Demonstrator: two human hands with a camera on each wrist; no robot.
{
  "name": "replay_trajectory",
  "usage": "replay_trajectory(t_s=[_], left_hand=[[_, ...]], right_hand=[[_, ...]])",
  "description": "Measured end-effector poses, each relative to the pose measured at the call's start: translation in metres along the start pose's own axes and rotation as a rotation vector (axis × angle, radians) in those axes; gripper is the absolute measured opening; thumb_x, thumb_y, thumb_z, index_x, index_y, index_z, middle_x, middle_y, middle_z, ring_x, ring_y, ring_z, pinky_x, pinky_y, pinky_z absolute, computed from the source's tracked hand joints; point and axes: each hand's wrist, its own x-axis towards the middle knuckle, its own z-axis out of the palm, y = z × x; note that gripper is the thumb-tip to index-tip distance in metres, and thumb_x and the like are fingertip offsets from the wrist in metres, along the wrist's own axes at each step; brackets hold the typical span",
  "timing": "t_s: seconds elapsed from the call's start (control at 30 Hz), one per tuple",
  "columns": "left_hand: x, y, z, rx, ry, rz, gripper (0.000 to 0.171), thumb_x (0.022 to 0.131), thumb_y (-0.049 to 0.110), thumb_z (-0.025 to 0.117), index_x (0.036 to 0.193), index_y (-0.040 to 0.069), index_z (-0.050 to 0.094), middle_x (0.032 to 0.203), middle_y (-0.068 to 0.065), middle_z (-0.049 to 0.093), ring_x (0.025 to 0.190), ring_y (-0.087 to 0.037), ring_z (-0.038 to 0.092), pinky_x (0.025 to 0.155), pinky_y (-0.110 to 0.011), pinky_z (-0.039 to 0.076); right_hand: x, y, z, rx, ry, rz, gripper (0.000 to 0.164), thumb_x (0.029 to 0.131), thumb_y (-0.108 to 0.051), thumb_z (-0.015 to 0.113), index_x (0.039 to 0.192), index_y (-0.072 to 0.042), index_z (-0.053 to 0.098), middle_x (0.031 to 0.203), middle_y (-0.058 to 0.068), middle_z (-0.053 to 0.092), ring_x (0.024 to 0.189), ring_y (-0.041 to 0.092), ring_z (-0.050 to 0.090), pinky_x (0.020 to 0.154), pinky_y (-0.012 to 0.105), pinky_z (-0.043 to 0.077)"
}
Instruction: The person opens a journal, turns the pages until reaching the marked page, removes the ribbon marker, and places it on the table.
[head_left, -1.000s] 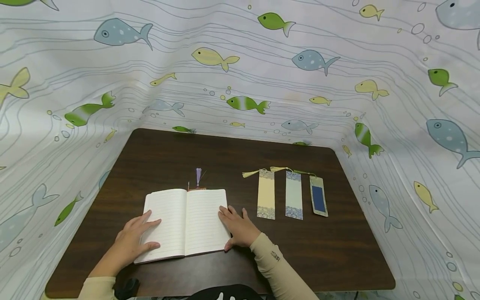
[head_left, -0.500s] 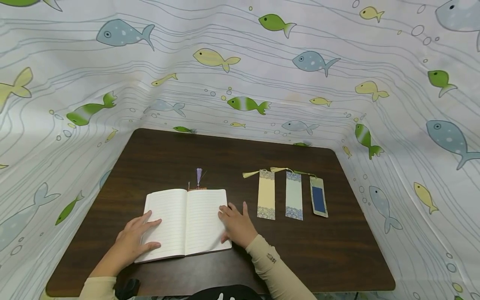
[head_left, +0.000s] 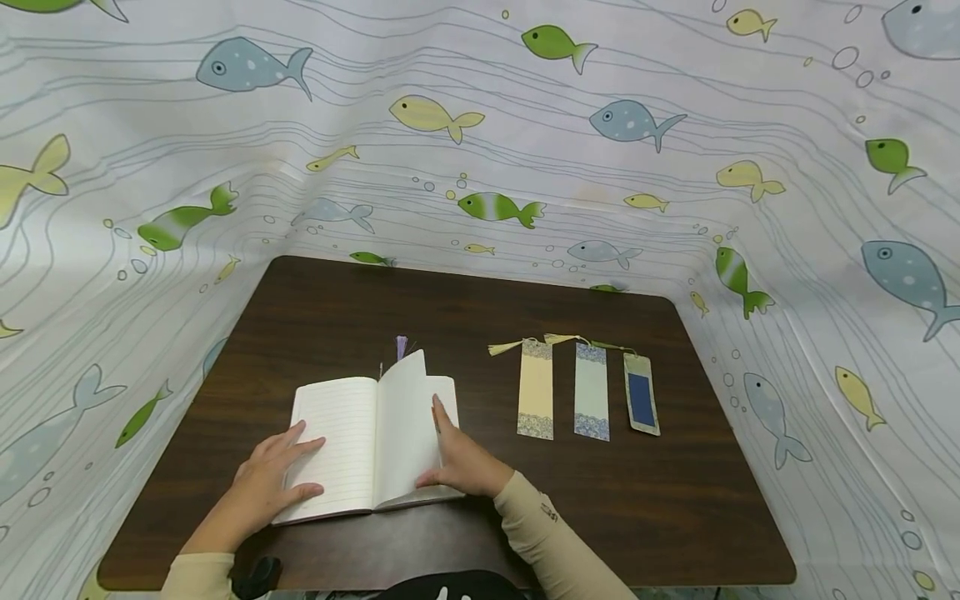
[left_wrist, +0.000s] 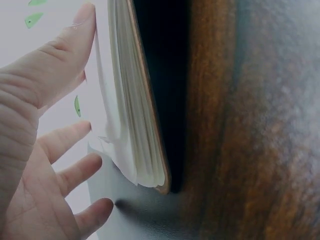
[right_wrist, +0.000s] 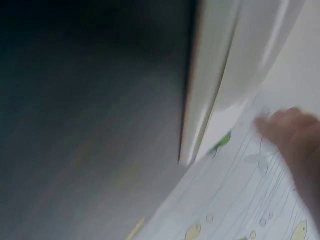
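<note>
An open notebook (head_left: 335, 446) with lined pages lies on the table, one right-hand leaf (head_left: 401, 429) standing raised and curved. On its left page rests my left hand (head_left: 262, 479), fingers spread; in the left wrist view, the left thumb (left_wrist: 75, 37) touches the paper beside the stacked page edges. My right hand (head_left: 468, 458) is at the raised leaf's right edge, index finger pointing up and thumb near the lower corner. The right wrist view blurs its fingers (right_wrist: 290, 130). A purple tassel (head_left: 401, 346) shows above the notebook; what it hangs from is hidden by the raised leaf.
Right of the notebook lie three tasselled bookmarks: a cream one (head_left: 536, 392), a pale blue one (head_left: 592, 392) and one with a dark blue panel (head_left: 641, 396). The dark wooden table (head_left: 675, 517) is bordered by a fish-patterned curtain (head_left: 510, 142).
My right hand has lifted a leaf from the right side of the notebook and shifted slightly left with it. The left hand stays in place on the left page.
</note>
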Motion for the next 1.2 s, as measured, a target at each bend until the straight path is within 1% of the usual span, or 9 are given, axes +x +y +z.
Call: replay_trajectory(t_s=[0.1, 0.23, 0.4, 0.53, 0.6, 0.8, 0.93, 1.03, 1.2], left_hand=[[0.000, 0.000, -0.001, 0.007, 0.003, 0.001, 0.073, 0.077, 0.052, 0.073, 0.135, 0.010, 0.056, 0.148, -0.028, 0.034, 0.128, -0.053, 0.028, 0.087, -0.076, 0.024], [0.000, 0.001, -0.001, 0.050, 0.007, 0.009, 0.069, 0.080, 0.052, 0.070, 0.134, 0.011, 0.057, 0.148, -0.027, 0.036, 0.127, -0.052, 0.032, 0.086, -0.078, 0.027], [0.000, 0.001, 0.000, 0.045, 0.033, 0.034, 0.044, 0.095, 0.029, 0.062, 0.133, 0.010, 0.057, 0.147, -0.025, 0.038, 0.127, -0.051, 0.035, 0.088, -0.077, 0.029], [-0.001, -0.002, -0.001, -0.020, 0.060, 0.037, 0.039, 0.098, 0.010, 0.054, 0.136, 0.001, 0.052, 0.146, -0.027, 0.039, 0.128, -0.050, 0.035, 0.092, -0.072, 0.031], [0.000, -0.003, -0.002, -0.083, 0.056, 0.024, 0.044, 0.100, 0.014, 0.051, 0.140, -0.003, 0.046, 0.147, -0.028, 0.038, 0.131, -0.050, 0.035, 0.095, -0.070, 0.032], [-0.001, -0.001, -0.010, -0.244, 0.021, -0.111, 0.056, 0.107, 0.033, 0.029, 0.150, -0.002, 0.025, 0.148, -0.031, 0.034, 0.133, -0.052, 0.034, 0.099, -0.067, 0.032], [0.000, -0.001, -0.013, -0.277, 0.058, -0.096, 0.054, 0.108, 0.028, 0.026, 0.153, 0.001, 0.015, 0.150, -0.032, 0.028, 0.134, -0.054, 0.030, 0.099, -0.068, 0.030], [0.001, 0.000, -0.014, -0.248, 0.097, -0.074, 0.057, 0.107, 0.028, 0.030, 0.155, 0.005, 0.011, 0.155, -0.030, 0.019, 0.136, -0.055, 0.024, 0.098, -0.073, 0.023], [0.001, 0.005, -0.017, -0.063, 0.222, -0.060, 0.057, 0.104, 0.030, 0.043, 0.154, 0.012, 0.022, 0.159, -0.021, 0.015, 0.132, -0.056, 0.028, 0.088, -0.080, 0.020]], right_hand=[[-0.002, -0.012, 0.002, 0.196, -0.117, -0.029, 0.112, 0.086, -0.048, 0.068, 0.154, -0.020, -0.016, 0.163, 0.003, -0.006, 0.148, 0.017, 0.010, 0.118, 0.035, 0.021], [-0.001, -0.024, 0.011, 0.267, -0.246, -0.134, 0.112, 0.085, -0.054, 0.063, 0.152, -0.022, -0.021, 0.163, 0.002, -0.006, 0.148, 0.016, 0.008, 0.118, 0.031, 0.019], [0.006, -0.033, 0.028, 0.001, -0.305, -0.265, 0.108, 0.084, -0.039, 0.074, 0.156, -0.019, -0.004, 0.163, 0.001, -0.001, 0.149, 0.016, 0.004, 0.118, 0.043, 0.019], [0.008, -0.035, 0.039, -0.266, -0.315, -0.290, 0.089, 0.087, -0.049, 0.066, 0.156, -0.023, 0.016, 0.163, 0.002, 0.000, 0.150, 0.018, 0.002, 0.116, 0.054, 0.019], [0.008, -0.036, 0.042, -0.353, -0.326, -0.287, 0.083, 0.089, -0.054, 0.060, 0.155, -0.025, 0.019, 0.164, 0.002, 0.000, 0.150, 0.019, 0.002, 0.115, 0.055, 0.019], [0.006, -0.042, 0.045, -0.500, -0.321, -0.304, 0.077, 0.089, -0.057, 0.055, 0.154, -0.026, 0.026, 0.163, 0.006, 0.006, 0.149, 0.028, 0.010, 0.113, 0.059, 0.022], [0.005, -0.044, 0.047, -0.586, -0.304, -0.322, 0.075, 0.090, -0.060, 0.051, 0.153, -0.028, 0.027, 0.163, 0.006, 0.008, 0.148, 0.029, 0.015, 0.110, 0.059, 0.028], [0.006, -0.042, 0.050, -0.632, -0.287, -0.326, 0.073, 0.090, -0.062, 0.048, 0.153, -0.029, 0.028, 0.163, 0.005, 0.009, 0.148, 0.028, 0.018, 0.109, 0.058, 0.030], [0.006, -0.040, 0.052, -0.641, -0.270, -0.335, 0.072, 0.091, -0.061, 0.047, 0.153, -0.030, 0.029, 0.163, 0.004, 0.010, 0.147, 0.028, 0.019, 0.109, 0.058, 0.031]])
